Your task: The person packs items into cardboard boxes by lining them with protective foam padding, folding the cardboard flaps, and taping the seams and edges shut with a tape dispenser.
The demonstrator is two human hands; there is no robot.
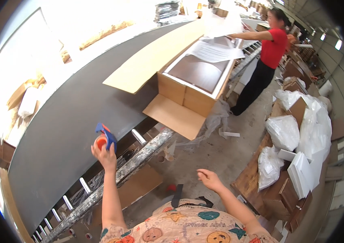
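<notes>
My left hand (105, 156) grips a blue and orange tape dispenser (108, 137), held over the near edge of a long dark grey table (74, 105). In front of my body, over the floor, my right hand (210, 179) has its fingers curled in with nothing visible in them. Farther ahead lies a long open cardboard box (188, 97) with its end flap folded outward and a long side flap (139, 73) spread over the table. A dark brown glossy panel (198, 73) with a white border lies inside, partly covered by white foam sheet (214, 52).
A person (272, 48) in a red top stands beside the box's far end, arms stretched toward it. Along the table's near side runs a stained metal rail (143, 156) with rollers. To the right, plastic-wrapped bundles (282, 133) and white boards (301, 174) crowd a wooden platform.
</notes>
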